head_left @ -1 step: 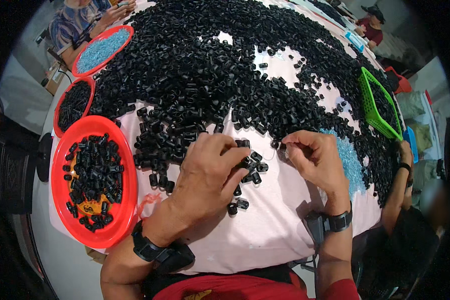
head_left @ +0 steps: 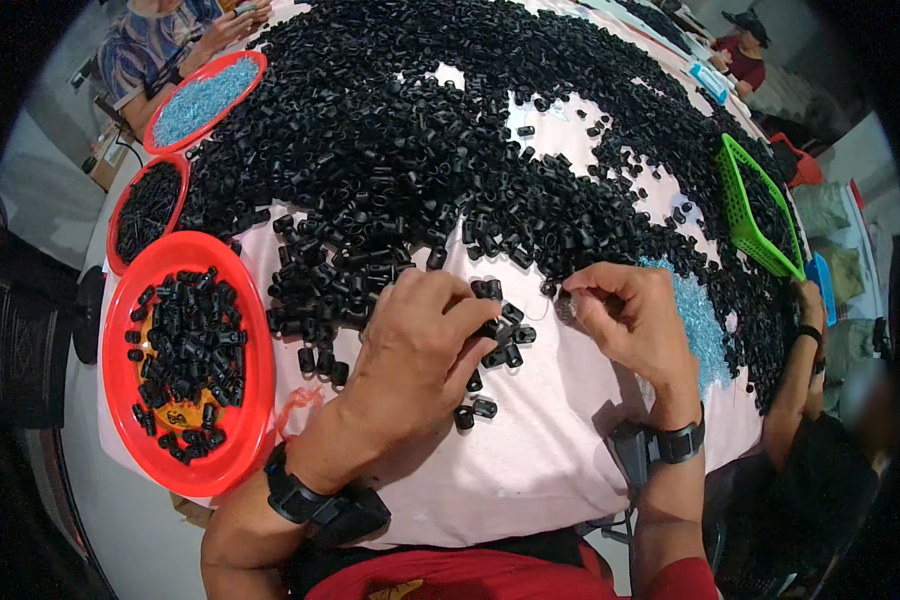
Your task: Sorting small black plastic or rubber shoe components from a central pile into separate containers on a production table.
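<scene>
My left hand (head_left: 420, 335) is bent over a loose group of small black ring-shaped plastic pieces (head_left: 511, 313). Its thumb and forefinger close around one dark piece (head_left: 500, 328), partly hidden by the fingers. To the right, my right hand (head_left: 625, 315) holds its thumb and forefinger in a pinch. Something tiny and pale shows at those fingertips, too small to name. Just beyond them lies another black piece (head_left: 548, 287). Two more black pieces (head_left: 475, 413) rest on the cloth below my left hand.
A huge heap of black pieces (head_left: 370, 150) covers the pink-white cloth (head_left: 530, 460). At left stand a red oval tray (head_left: 120, 400) and two red bowls (head_left: 183, 190) (head_left: 260, 72). Light-blue bits (head_left: 705, 330) and a green basket (head_left: 738, 225) are at right. Other people work around the table.
</scene>
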